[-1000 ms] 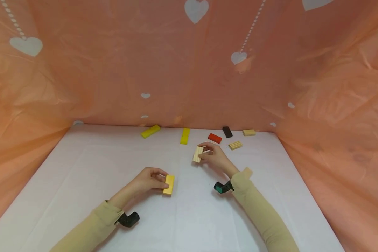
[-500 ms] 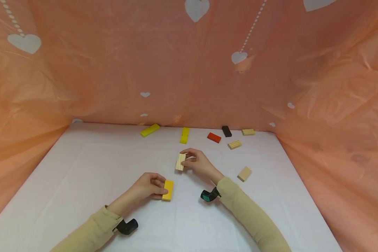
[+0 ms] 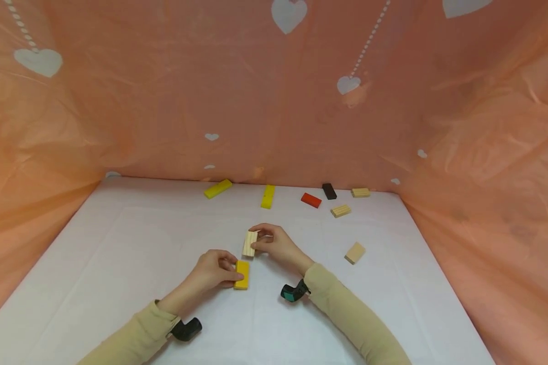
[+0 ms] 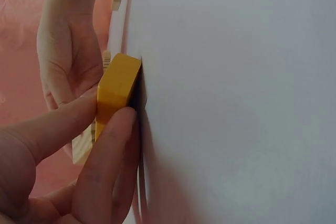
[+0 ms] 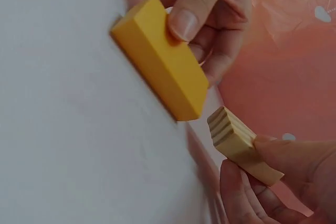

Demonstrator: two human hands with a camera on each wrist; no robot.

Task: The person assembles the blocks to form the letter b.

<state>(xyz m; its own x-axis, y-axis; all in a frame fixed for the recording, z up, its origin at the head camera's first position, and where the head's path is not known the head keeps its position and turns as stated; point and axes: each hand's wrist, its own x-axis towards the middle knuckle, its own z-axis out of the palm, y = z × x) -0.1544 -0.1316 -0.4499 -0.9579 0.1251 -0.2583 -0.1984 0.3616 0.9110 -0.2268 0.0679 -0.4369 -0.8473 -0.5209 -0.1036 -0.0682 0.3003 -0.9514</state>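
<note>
Amber-yellow block [image 3: 244, 268] and striped pale wood block [image 3: 248, 243] are the two pieces in hand. The left hand [image 3: 210, 271] pinches the yellow one between thumb and fingers, low over the white surface [image 3: 164, 228]; I cannot tell whether its lower edge touches. The right hand [image 3: 276, 247] pinches the pale one, which is just beyond the yellow block, near it but apart.

As far as I can judge, the work is partway along: both blocks are in the fingers, yet they do not meet and neither is let go. No stack or joined pair shows anywhere. Seven more blocks lie loose and untouched. Past the left hand is a slanted bright-yellow block [image 3: 217, 188]; straight beyond the right hand, an upright-pointing bright-yellow block [image 3: 267, 196]. Farther out to the right hand's right are a red block [image 3: 311, 200], a black block [image 3: 329, 191] and two pale grooved blocks [image 3: 340, 211]. One plain tan block [image 3: 354, 252] lies alone to the right of the right hand, well apart from it.
</note>
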